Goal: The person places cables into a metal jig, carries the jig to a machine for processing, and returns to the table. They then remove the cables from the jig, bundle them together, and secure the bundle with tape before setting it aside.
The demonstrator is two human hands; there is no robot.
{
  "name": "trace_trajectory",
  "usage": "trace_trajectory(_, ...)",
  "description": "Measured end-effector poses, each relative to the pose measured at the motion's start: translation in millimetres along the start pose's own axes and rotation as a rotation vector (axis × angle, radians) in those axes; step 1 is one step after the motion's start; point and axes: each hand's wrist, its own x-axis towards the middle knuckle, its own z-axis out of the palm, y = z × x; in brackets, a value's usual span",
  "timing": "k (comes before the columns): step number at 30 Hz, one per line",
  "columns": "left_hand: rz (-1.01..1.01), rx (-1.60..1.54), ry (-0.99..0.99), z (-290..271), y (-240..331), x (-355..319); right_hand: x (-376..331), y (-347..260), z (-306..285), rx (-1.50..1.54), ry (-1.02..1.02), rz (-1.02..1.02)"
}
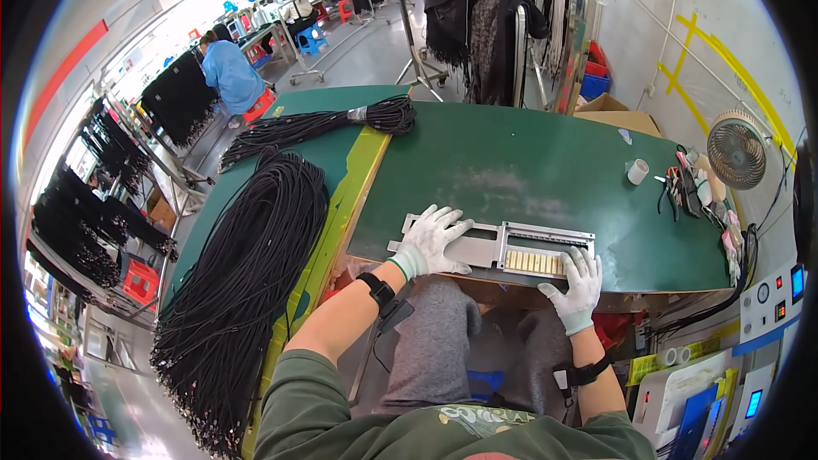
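Observation:
A long silvery metal frame (474, 251) lies along the near edge of the green table, a row of pale gold blocks (533, 262) set in its right part. My left hand (433, 240), in a white glove, rests palm down over the frame's left part with its fingers spread. At the right end, my gloved right hand (579, 290) touches the frame, fingers stretched out and thumb apart. Neither hand is closed around anything. What lies under the palms is hidden.
A big bundle of black cords (256, 264) covers the table's left side, with a tied bundle (324, 126) behind it. A white roll (637, 171), pliers (669, 196) and a fan (737, 149) stand at the right. A person in blue (230, 77) is far left.

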Motion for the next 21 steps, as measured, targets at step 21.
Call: trace_trajectory(21,0.004,0.011,-0.013,-0.9,-0.2,0.9,-0.7,0.4,1.3,0.01,0.02,0.003)
